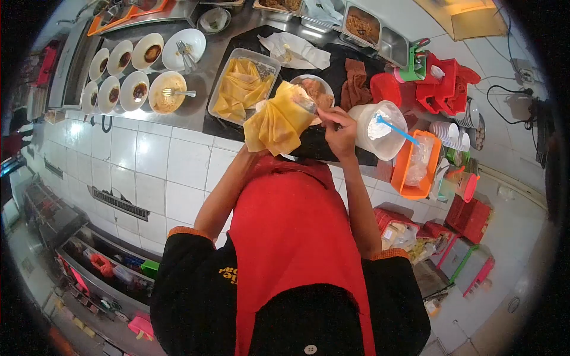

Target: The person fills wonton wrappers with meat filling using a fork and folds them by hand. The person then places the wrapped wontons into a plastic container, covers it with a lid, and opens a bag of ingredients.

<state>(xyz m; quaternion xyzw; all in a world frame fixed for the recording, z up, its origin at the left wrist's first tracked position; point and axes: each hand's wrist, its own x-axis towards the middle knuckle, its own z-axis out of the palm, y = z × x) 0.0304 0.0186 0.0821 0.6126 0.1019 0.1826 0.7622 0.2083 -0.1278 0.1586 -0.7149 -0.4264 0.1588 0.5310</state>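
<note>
My left hand [256, 152] is mostly hidden beneath a fanned stack of yellow dough wrappers [272, 127], which it holds up. My right hand [339, 129] pinches a small metal utensil [311, 107] at the wrappers' upper right edge; its exact kind is unclear. Some pale filling seems to lie on the top wrapper there. Just beyond stands a bowl of pinkish minced filling [319, 89], partly covered by the wrappers. Left of it, a clear tray [217, 108] holds more yellow wrappers. To the right is a white tub [389, 151] of white powder with a blue spoon [399, 130].
Several white bowls [140, 83] with dark sauce line the steel counter at left, near a plate with forks [185, 52]. Metal food pans [362, 26] stand at the back. An orange basket [411, 184] and red containers [439, 86] are on the right.
</note>
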